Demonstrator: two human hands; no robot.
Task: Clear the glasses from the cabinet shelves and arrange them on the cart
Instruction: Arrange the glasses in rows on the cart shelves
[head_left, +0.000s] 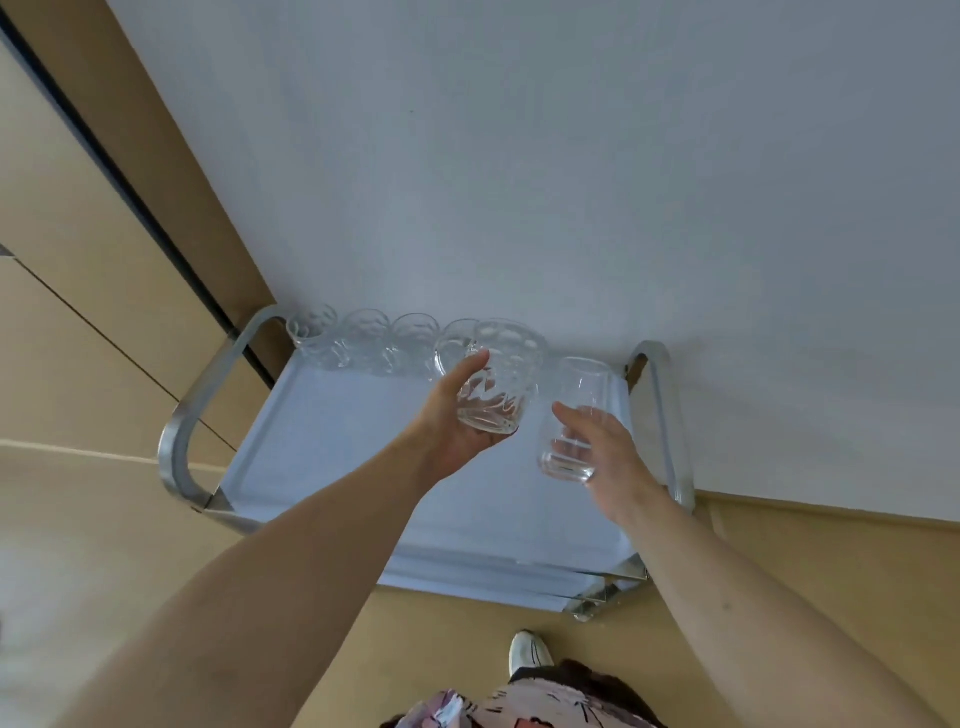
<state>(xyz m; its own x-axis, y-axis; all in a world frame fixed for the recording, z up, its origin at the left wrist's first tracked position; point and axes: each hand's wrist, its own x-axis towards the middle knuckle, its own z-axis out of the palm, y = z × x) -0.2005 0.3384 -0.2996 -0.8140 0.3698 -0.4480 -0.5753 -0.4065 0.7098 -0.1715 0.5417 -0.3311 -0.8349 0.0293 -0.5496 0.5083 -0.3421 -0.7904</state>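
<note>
- Head view, nearest the camera: patterned garment (524, 701) at the bottom edge, with a white shoe (529, 652) on the tan floor (467, 639) just in front of it.
- Both bare forearms reach forward over the cart (332, 457), a white tray top with chrome handle (182, 441) loops at the left and right ends.
- Cart's far edge sits against a white wall (571, 156); tan cabinet panels (78, 260) stand at the left.
- Near and middle tray surface is bare, with open room in front of the glasses.
- Row of dimpled glasses (363, 338) stands along the far edge, starting at the left handle, four visible, close side by side.
- Left hand (457, 415) grips a dimpled glass (498, 384) from the side, thumb up along its left wall, fingers curled under and behind; the glass is held above the tray at the right end of the row, overlapping the fourth one.
- Right hand (597, 441) holds a smooth tumbler (576, 421), thumb across the front, fingers wrapped behind and seen through the glass; it is tilted, just right of the dimpled glass, near the right handle.
- Cannot tell whether either held glass touches the tray.
</note>
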